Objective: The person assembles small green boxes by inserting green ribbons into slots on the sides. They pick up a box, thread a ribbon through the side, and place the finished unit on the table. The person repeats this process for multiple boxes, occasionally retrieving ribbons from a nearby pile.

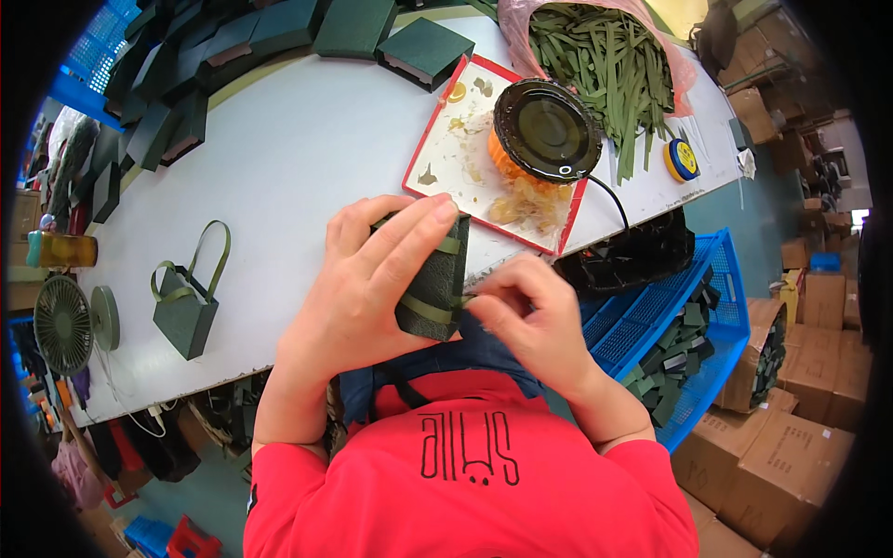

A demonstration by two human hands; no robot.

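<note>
My left hand (365, 279) is closed around a small dark green box (441, 284), tilted over the table's front edge. Olive green ribbon (426, 312) runs across the box's side in two places. At the box's right edge, the thumb and fingers of my right hand (535, 314) pinch a ribbon end, mostly hidden by the fingertips. To the left on the table stands a similar green box (186, 318) with two ribbon loops rising from it. Just beyond my hands, a black round pot (547, 130) of amber glue rests on a red-edged white board (435, 139) smeared with dried glue.
Several dark green boxes (353, 26) line the table's far left side. A pink bag (684, 74) holds cut green ribbons (600, 65); a yellow-and-blue round tin (681, 160) lies nearby. A fan (63, 321) is at left. Blue crate (730, 307) and cartons (781, 465) are at right.
</note>
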